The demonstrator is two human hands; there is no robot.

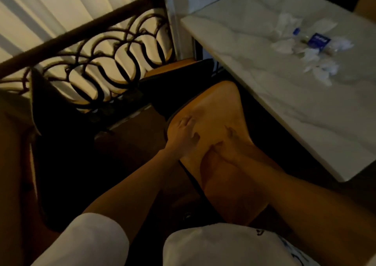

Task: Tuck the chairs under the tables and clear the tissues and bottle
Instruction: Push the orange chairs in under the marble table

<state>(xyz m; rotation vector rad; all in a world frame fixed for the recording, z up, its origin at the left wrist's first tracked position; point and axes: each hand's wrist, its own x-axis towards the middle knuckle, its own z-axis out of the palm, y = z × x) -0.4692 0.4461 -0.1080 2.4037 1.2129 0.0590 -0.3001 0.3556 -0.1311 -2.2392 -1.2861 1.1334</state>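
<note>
A tan padded chair (221,107) stands just left of a white marble table (274,107), its far end close to the table's edge. My left hand (183,137) grips the chair's left edge, fingers spread over the padding. My right hand (230,145) presses on the chair's surface beside it, thumb out to the left. On the table's far right a clear plastic bottle (317,39) with a blue label and blue cap lies on its side. Several crumpled white tissues (323,70) lie scattered around it.
A black scrolled metal railing (105,62) with a wooden handrail runs along the left, with pale curtains behind it. A dark chair (177,82) sits between the railing and the table. Another dark shape (53,113) stands at the left. The floor is dim.
</note>
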